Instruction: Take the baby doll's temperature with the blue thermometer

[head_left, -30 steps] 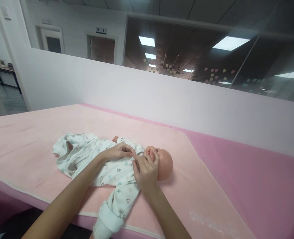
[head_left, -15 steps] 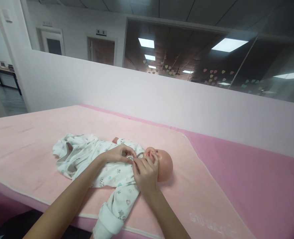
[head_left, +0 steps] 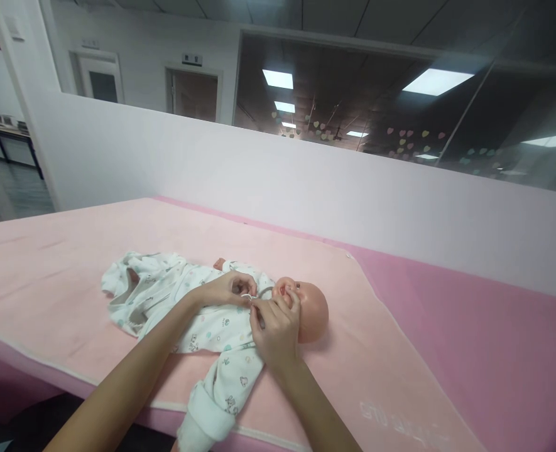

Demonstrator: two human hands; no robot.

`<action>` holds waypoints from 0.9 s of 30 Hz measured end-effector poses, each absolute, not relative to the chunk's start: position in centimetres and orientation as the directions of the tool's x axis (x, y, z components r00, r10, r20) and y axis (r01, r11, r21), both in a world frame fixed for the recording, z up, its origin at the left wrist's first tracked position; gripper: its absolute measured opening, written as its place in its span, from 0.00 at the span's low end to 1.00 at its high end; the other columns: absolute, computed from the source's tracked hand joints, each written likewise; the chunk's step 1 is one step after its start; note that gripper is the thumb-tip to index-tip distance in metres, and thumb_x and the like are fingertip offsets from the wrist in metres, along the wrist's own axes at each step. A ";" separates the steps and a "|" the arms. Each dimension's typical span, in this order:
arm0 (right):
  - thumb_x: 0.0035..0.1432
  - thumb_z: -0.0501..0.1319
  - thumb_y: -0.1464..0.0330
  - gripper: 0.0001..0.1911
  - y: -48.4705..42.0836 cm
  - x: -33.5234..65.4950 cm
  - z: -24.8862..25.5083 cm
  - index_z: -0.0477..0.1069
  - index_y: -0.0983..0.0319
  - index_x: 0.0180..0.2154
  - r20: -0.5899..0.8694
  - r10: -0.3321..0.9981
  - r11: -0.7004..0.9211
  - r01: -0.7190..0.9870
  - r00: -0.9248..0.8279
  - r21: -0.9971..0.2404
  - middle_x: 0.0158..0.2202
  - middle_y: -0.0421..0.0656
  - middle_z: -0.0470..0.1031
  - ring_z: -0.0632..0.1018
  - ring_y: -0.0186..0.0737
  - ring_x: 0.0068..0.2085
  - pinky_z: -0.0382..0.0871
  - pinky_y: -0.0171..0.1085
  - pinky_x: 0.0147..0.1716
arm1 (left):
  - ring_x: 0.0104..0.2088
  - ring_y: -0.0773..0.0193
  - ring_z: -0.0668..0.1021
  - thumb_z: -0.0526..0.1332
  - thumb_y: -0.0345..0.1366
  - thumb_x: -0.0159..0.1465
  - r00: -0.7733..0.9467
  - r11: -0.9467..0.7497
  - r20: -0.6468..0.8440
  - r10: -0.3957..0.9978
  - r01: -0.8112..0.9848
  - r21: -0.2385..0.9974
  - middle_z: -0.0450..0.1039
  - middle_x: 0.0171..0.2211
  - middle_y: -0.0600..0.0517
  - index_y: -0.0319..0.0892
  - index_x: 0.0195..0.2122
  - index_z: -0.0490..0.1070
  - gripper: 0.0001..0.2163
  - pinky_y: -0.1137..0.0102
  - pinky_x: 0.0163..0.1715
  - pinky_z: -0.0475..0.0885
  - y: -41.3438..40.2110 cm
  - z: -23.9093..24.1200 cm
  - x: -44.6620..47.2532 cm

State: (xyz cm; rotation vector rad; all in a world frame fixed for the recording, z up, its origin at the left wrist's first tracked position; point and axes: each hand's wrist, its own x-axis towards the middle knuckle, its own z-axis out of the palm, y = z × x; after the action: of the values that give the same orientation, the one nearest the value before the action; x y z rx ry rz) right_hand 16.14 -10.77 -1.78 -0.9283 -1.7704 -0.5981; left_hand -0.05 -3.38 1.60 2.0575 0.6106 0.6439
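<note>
Pinching a white edge of the printed garment [head_left: 212,323] worn by the doll [head_left: 314,311], left hand [head_left: 225,289] and right hand [head_left: 278,323] nearly meet at the fingertips below the doll's chin, pink sheet [head_left: 376,351] spread under the doll.

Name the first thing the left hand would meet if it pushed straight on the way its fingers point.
The right hand, most likely its fingertips, close by at the neck of the outfit on the doll; depth leaves unclear whether they touch the left hand.
</note>
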 end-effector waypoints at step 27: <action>0.53 0.54 0.76 0.09 -10.6 16.2 -2.0 0.63 0.60 0.24 0.921 0.335 0.539 0.842 -0.198 -0.014 0.20 0.36 0.69 0.72 0.36 0.31 0.54 0.48 0.53 | 0.28 0.68 0.65 0.65 0.36 0.52 0.753 -0.547 0.253 0.608 0.166 0.821 0.66 0.27 0.52 0.39 0.41 0.74 0.14 0.75 0.27 0.62 -3.1 1.4 -0.2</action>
State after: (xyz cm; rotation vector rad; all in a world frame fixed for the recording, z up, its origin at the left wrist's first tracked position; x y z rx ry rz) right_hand 16.16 -10.57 -2.01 -0.9815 -1.7722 -0.6329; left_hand -0.17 -3.08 1.44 2.1051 0.5792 0.6661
